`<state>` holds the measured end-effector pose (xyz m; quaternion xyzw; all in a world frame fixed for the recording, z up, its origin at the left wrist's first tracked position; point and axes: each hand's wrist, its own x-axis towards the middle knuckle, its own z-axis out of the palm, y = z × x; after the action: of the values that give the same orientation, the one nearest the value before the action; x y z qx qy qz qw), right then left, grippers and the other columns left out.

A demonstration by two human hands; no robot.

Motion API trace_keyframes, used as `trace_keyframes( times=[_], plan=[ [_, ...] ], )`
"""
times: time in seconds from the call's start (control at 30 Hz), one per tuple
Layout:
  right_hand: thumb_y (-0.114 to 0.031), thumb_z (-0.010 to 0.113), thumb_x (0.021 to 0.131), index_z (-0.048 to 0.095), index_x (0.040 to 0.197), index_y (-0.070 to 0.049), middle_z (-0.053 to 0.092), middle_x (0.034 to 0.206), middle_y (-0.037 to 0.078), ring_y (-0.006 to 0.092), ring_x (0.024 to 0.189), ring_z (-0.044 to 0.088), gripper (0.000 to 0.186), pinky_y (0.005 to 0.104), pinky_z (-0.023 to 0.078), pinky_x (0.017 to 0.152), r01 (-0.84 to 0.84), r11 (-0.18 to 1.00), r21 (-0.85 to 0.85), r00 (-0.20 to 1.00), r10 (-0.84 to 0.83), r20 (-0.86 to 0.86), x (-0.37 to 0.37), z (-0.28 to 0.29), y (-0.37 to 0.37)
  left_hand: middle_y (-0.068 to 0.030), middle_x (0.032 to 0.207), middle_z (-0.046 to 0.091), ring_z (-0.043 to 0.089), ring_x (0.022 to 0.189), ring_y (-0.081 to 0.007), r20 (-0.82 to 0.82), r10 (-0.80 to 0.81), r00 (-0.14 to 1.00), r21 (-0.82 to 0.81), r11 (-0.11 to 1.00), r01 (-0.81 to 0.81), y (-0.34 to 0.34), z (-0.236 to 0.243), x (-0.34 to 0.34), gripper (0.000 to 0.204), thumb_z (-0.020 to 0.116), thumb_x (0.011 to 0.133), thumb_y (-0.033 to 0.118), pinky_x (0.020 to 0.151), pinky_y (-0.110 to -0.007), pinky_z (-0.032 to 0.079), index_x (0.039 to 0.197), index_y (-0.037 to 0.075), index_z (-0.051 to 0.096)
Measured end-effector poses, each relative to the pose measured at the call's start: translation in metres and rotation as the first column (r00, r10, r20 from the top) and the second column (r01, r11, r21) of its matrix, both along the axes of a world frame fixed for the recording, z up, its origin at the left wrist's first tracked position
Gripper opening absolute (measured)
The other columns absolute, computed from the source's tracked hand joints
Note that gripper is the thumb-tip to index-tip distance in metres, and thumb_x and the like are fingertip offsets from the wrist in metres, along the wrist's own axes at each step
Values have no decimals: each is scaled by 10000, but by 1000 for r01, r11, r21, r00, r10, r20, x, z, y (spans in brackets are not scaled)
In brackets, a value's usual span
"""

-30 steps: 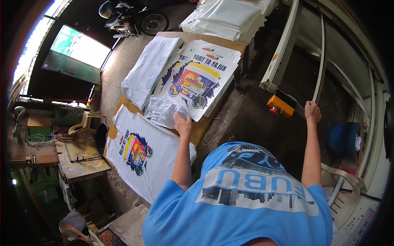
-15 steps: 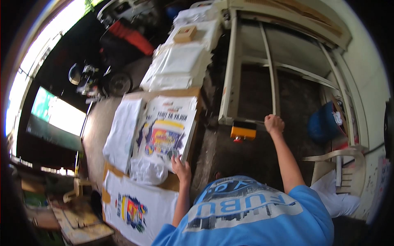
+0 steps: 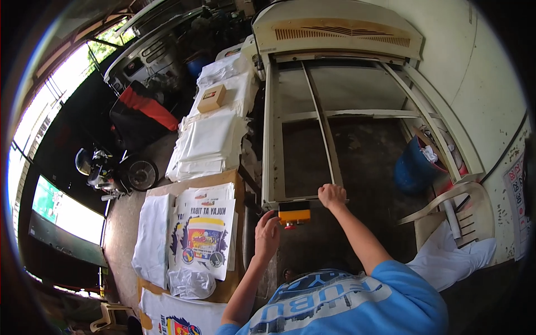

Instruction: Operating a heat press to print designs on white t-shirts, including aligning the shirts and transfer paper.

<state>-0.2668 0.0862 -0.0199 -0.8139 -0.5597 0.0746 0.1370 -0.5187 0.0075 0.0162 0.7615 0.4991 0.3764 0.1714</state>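
My right hand (image 3: 332, 195) is closed around the near end of a long metal bar (image 3: 322, 128). That bar runs lengthwise through the beige open frame (image 3: 272, 134) of a large machine. By the frame's front left corner, my left hand (image 3: 268, 233) has its fingers stretched out. Their tips are beside a yellow and black control box (image 3: 295, 215) with a red knob underneath; whether they touch it I cannot tell. Left of that hand, a stack of printed sheets (image 3: 223, 210) with a paint-bucket design lies on a cardboard-topped table (image 3: 237, 181).
Folded white shirts (image 3: 152, 237) and a printed white shirt (image 3: 195, 310) lie at left. White cloth stacks (image 3: 207, 140) and a small box (image 3: 212, 99) stand beyond. A blue bin (image 3: 412, 170) and a plastic chair (image 3: 474, 215) are at right, a motorcycle (image 3: 120, 173) far left.
My left hand has left the printed sheets and moved right and forward to the control box. My right hand stays on the bar. The view has shifted toward the machine.
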Motion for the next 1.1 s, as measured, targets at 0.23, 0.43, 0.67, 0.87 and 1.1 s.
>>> trace_keyframes(
  times=[0.23, 0.43, 0.67, 0.87, 1.1],
  plan=[
    [-412, 472, 806, 665, 734, -113, 639, 760, 144, 315, 756, 622, 363, 412, 484, 686, -420, 894, 158, 877, 444, -183, 39, 8, -23, -140, 1113, 531, 532, 1012, -312, 68, -290, 954, 44, 957, 288, 33, 30, 135, 213, 545, 773, 37, 845, -363, 444, 983, 34, 578],
    [-228, 574, 752, 625, 903, -84, 620, 816, 167, 325, 859, 591, 215, 423, 468, 753, -525, 734, 430, 688, 664, -292, 106, -22, -32, -128, 968, 596, 563, 897, -332, -174, -215, 961, -102, 975, 199, 74, -17, 223, 317, 438, 873, 335, 804, -422, 421, 957, 67, 586],
    [-33, 553, 661, 489, 1100, -18, 519, 1064, 220, 375, 998, 500, 444, 423, 428, 842, -190, 898, 397, 926, 298, -233, 325, -47, -138, -211, 777, 626, 608, 813, -357, -622, -10, 783, -233, 957, -173, 99, -41, 261, 707, 215, 886, 567, 746, -451, 447, 737, 54, 678],
    [-60, 533, 699, 470, 1080, -29, 529, 1014, 211, 376, 941, 526, 387, 449, 430, 822, 355, 839, 413, 924, -381, -20, 550, -44, -192, -244, 847, 622, 602, 879, -349, -677, 8, 736, -289, 917, -275, 115, -42, 283, 727, 386, 799, 633, 777, -422, 461, 802, -46, 647],
    [-140, 554, 747, 453, 1135, -34, 563, 1036, 231, 366, 985, 538, 415, 427, 425, 850, 550, 828, 108, 822, -514, -247, 621, -38, -210, -148, 886, 652, 603, 905, -296, -657, 86, 749, -430, 773, -467, 137, -57, 259, 578, 401, 778, 621, 792, -387, 451, 731, 137, 714]
  ],
)
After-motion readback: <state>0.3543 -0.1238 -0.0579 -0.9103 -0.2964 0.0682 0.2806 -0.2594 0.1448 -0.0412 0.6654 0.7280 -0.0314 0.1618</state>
